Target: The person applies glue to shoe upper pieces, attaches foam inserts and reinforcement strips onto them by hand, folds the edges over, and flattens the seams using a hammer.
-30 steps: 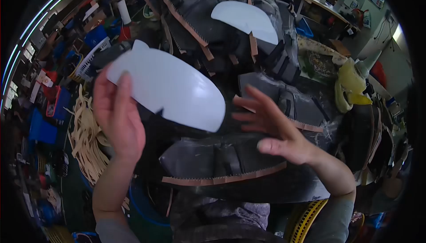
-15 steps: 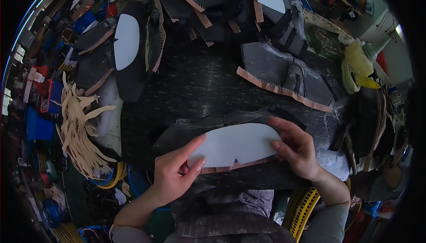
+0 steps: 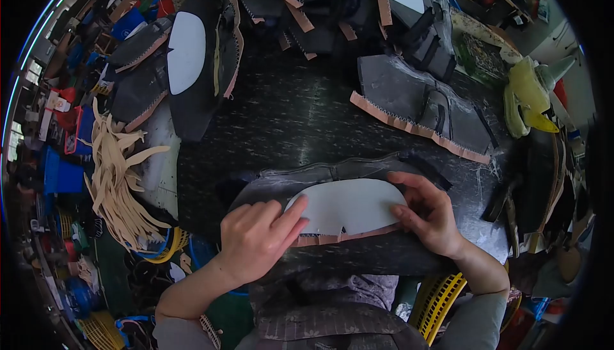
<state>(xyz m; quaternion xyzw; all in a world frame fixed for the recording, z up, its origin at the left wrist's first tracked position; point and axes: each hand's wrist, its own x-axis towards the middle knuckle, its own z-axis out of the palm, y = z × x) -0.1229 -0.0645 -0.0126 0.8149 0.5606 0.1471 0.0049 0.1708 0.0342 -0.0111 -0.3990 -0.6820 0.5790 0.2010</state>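
Observation:
A thin white half-moon piece (image 3: pixel 348 203) with a small notch in its lower edge lies over a dark shoe upper (image 3: pixel 281 183) near the table's front edge. A tan strip edges the upper below it. My left hand (image 3: pixel 256 238) pinches the white piece's left end between thumb and index finger, the other fingers curled. My right hand (image 3: pixel 430 215) grips the right end, thumb in front and fingers at the upper edge. Whether either hand also pinches the upper is hidden.
Another stitched upper (image 3: pixel 422 107) lies at right. A second white half-moon (image 3: pixel 187 52) rests on dark pieces at left. Tan strips (image 3: pixel 121 183) hang over the left side. Yellow bottles (image 3: pixel 531 97) stand at right; a yellow basket (image 3: pixel 438 305) is below.
My left hand has shifted its hold along the white piece's left end, its fingers now more curled. My right hand keeps its grip. The view has moved slightly.

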